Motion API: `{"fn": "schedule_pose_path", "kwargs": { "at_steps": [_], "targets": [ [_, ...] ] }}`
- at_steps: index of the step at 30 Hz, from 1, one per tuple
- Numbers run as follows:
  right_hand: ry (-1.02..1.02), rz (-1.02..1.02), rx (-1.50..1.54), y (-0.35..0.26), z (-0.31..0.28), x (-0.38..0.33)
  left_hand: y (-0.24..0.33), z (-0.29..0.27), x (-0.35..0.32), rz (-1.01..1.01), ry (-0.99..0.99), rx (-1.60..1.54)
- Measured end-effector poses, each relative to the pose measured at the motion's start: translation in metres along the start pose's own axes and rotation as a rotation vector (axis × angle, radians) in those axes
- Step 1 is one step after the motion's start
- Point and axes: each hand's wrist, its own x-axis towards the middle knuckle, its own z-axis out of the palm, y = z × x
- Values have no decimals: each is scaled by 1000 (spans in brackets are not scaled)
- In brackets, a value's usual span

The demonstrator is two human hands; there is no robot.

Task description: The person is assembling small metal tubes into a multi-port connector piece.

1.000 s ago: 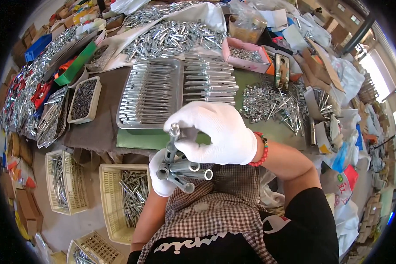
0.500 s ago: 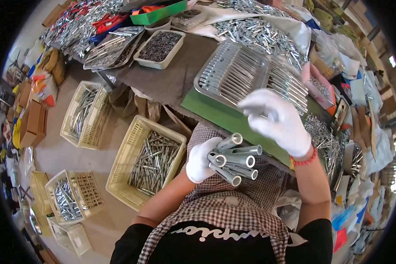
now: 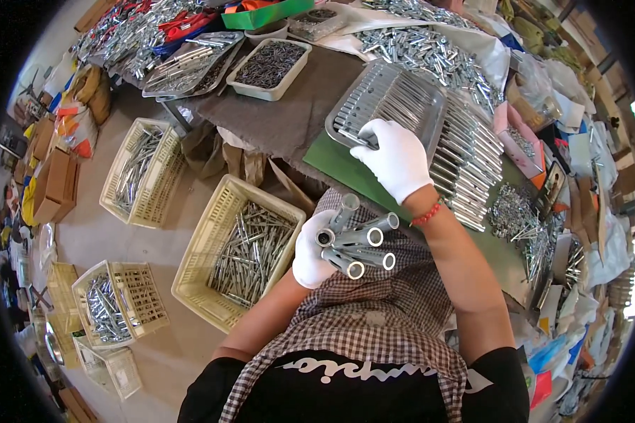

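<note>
1. Gripping a fan of metal tubes (image 3: 356, 243), the gloved left hand (image 3: 310, 254) is closed round their lower ends above the checked apron (image 3: 374, 310); the open tube mouths point up and to the right.
2. The gloved right hand (image 3: 398, 158) reaches onto the near corner of a ribbed metal tray (image 3: 374, 99); its fingers curl down on a tube there, but whether they pinch it cannot be told.
3. A red bead bracelet (image 3: 428, 213) sits on the right wrist.
4. The tray rests on a green mat (image 3: 335, 166), with a row of tubes (image 3: 473, 162) lying side by side just right of it.
5. Beside the left arm, on the floor, stands a cream plastic basket (image 3: 212, 247) half full of metal rods; two like it stand farther left.
6. A white tub (image 3: 268, 67) of dark small parts sits on the grey cloth at the table's far side, near a green box (image 3: 268, 14).
7. Flat packets in blue, red and white crowd the right table edge (image 3: 564, 352).
</note>
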Motion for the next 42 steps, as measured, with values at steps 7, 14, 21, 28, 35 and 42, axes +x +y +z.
{"fn": "schedule_pose_path", "kwargs": {
  "at_steps": [7, 14, 21, 28, 35, 42],
  "targets": [
    [-136, -84, -48, 2, -12, 3, 11, 6, 5, -95, -64, -428],
    [259, 43, 812, -19, -84, -32, 7, 7, 7, -211, -103, -1249],
    [251, 81, 1108, -32, -115, -65, 39, 28, 6, -32, -19, -569],
    [50, -79, 574, -31, -89, -79, -21, 16, -12, 63, 194, -158],
    [97, -172, 343, -25, -100, -84, -3, 24, 1, 265, 202, 367],
    [-166, -101, 665, -18, -97, -81, 9, 14, -3, 54, 15, 190]
  ]
}}
